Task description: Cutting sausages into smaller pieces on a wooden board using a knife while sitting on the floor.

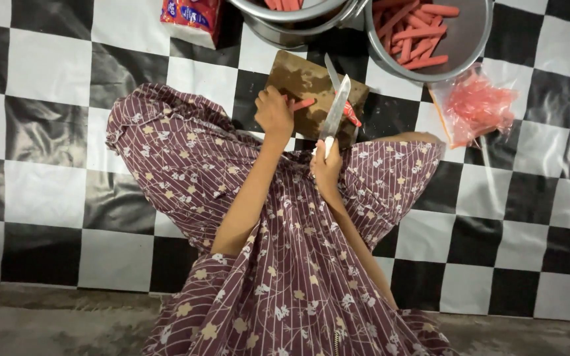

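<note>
A small wooden cutting board (308,82) lies on the checkered floor mat in front of my knees. My left hand (274,111) presses a red sausage (301,104) onto the board. A knife (336,109) with a white handle is gripped by my right hand (326,168), its blade pointing away over the board. A second knife (332,71) lies on the board beside a red scrap (352,113) of wrapper.
A metal bowl (470,46) of red sausage pieces stands at the back right, another metal pot (291,26) behind the board. A clear bag (476,105) of red wrappers lies right of the board. A red packet (191,16) sits back left.
</note>
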